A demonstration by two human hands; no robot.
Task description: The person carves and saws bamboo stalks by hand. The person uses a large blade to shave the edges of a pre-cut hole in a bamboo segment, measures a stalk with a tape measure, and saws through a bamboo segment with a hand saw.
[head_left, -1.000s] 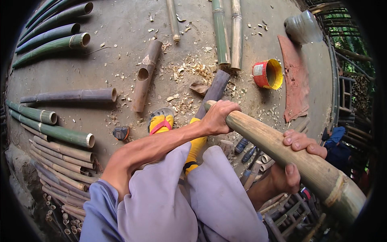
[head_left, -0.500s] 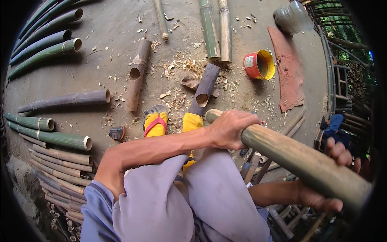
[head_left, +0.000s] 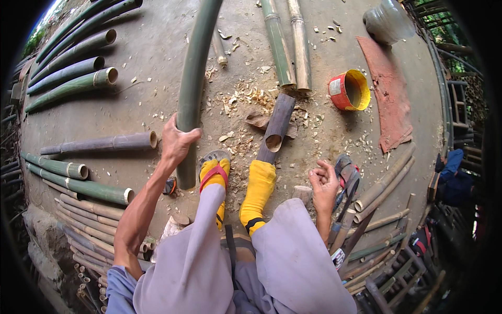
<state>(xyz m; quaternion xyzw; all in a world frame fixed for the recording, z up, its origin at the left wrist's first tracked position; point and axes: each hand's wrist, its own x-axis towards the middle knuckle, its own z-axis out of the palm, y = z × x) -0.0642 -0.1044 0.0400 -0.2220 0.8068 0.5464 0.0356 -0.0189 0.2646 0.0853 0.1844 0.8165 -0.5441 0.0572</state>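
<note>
Change: the pole (head_left: 191, 89), held across the lap toward the right in both hands half a second ago, now stands out to the far left; the right hand has come off it.
Left hand (head_left: 177, 144): clenched round the pole near its cut near end, thumb over the right side.
Right hand (head_left: 324, 183): released, fingers loosely curled, down by the right knee, just beside a small wood block (head_left: 302, 193); whether it touches the block, cannot tell.
Pole: green bamboo, long, running from beside the left foot away to the far edge; near end at the ground next to the left sock (head_left: 214, 180).
Feet: yellow socks, left one in a sandal with a red strap; right sock (head_left: 257, 191) planted among shavings (head_left: 246, 99).
Short tube (head_left: 276, 128): dark bamboo, open end toward the feet, just beyond the right sock.
Bucket (head_left: 349, 90): red outside, yellow inside, on its side, far right.
Cloth (head_left: 389, 94): reddish, flat on the ground, right of the bucket.
Stock: cut bamboo lengths (head_left: 78, 172) lined up at left; two more poles (head_left: 290, 42) far centre.
Pot (head_left: 386, 21): grey, far right.
</note>
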